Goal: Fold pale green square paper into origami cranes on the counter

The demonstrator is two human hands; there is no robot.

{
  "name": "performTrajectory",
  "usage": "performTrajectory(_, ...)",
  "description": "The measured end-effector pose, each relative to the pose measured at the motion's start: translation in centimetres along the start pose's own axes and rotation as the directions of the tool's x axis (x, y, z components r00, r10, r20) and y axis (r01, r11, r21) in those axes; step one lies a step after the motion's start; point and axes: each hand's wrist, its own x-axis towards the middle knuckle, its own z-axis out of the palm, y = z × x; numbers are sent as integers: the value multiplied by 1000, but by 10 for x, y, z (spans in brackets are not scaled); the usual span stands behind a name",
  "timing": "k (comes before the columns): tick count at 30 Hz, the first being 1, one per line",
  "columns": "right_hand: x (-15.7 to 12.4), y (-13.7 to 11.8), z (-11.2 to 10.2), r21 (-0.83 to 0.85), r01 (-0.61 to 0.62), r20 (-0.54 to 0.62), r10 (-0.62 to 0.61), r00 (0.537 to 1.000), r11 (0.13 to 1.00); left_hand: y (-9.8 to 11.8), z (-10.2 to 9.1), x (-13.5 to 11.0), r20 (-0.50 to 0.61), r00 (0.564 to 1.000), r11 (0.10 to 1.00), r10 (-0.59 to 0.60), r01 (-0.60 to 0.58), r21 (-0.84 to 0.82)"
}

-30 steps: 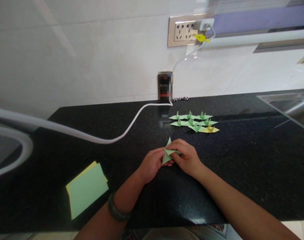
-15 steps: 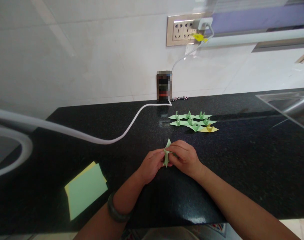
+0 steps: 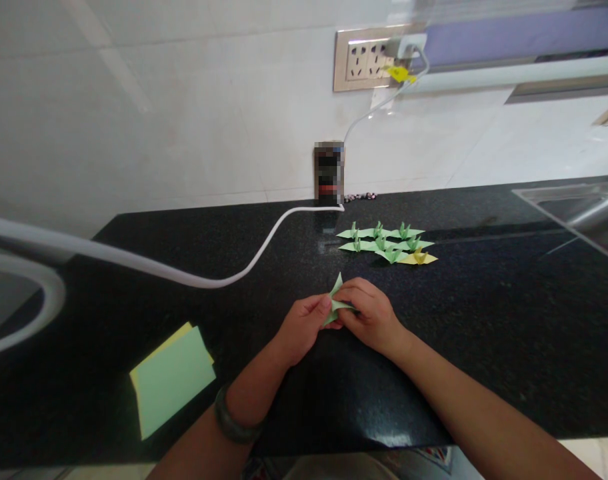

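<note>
Between my hands is a light green paper crane (image 3: pixel 337 305), its pointed ends sticking out above and below the fingers. My left hand (image 3: pixel 304 327) pinches its left side with the thumb on top. From the right, my right hand (image 3: pixel 371 312) grips the paper with bent fingers, which hide part of it. Beyond the hands, several finished green paper cranes (image 3: pixel 379 233) stand in rows, with one yellow paper crane (image 3: pixel 419 257) at the front right. A stack of green and yellow paper sheets (image 3: pixel 174 383) lies left of my left forearm.
A phone-like device (image 3: pixel 329 173), blurred out, leans on the wall with a bead string (image 3: pixel 361 196) beside it. A white cable (image 3: pixel 219 283) crosses the black counter (image 3: pixel 484 320) to the left. At the right is a metal sink (image 3: pixel 589 213); a wall socket (image 3: pixel 367 60) holds a plug.
The paper has tilted slightly in my hands. My left thumb has come further over it, and the lower point that stuck out is now more covered.
</note>
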Motion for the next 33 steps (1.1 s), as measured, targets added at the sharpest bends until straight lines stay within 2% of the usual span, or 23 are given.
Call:
performTrajectory(4, 0, -1, 0, 13, -9, 16, 9, 1000, 1000, 3, 1, -2, 9, 1000, 996, 24, -25, 88)
performTrajectory(12, 1, -4, -1, 84, -42, 23, 40, 999, 996, 1, -1, 0, -42, 999, 1000, -13, 12, -9)
performTrajectory(17, 2, -4, -3, 132, -44, 66, 35, 997, 990, 2, -2, 1, -89, 995, 998, -51, 54, 31)
performTrajectory(28, 2, -2, -3, 176, -240, 6, 242, 970, 955, 1, -3, 2, -157, 987, 991, -21, 41, 130)
performTrajectory(33, 5, -1, -4, 204, -228, 15, 230, 973, 952, 2, -3, 3, -198, 980, 989, -12, 41, 144)
